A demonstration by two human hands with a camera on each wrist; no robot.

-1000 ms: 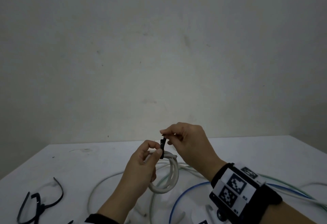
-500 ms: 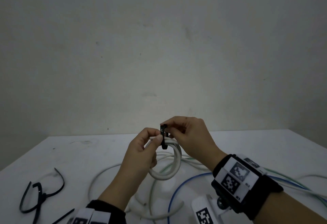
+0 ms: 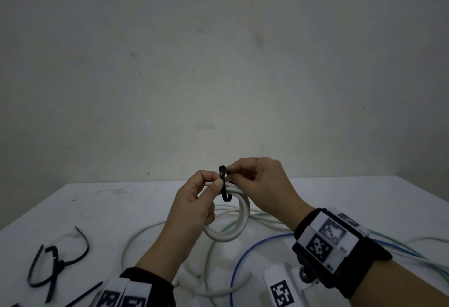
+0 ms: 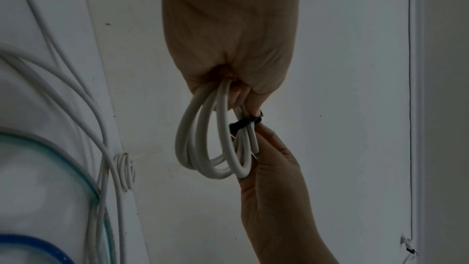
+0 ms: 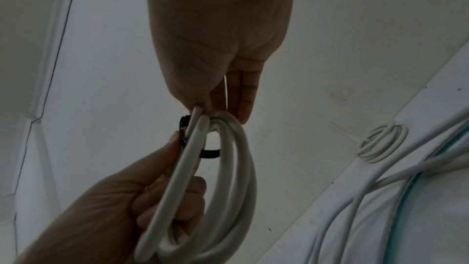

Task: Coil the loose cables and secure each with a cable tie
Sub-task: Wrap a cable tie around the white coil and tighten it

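Left hand: our left hand (image 3: 194, 206) is gripping the white cable coil (image 3: 239, 219), thumb and forefinger pinching beside the tie's head.
Right hand: our right hand (image 3: 263, 185) is pinching the black cable tie (image 3: 224, 186) looped round the coil.
Coil: we are holding it above the tabletop (image 3: 352, 197), clear of the loose cables (image 3: 257, 253).
Risk: we are judging that loops could be springing free if the pinch slackens.
Room: open space is lying all around; spare ties (image 3: 52, 264) are lying well apart.
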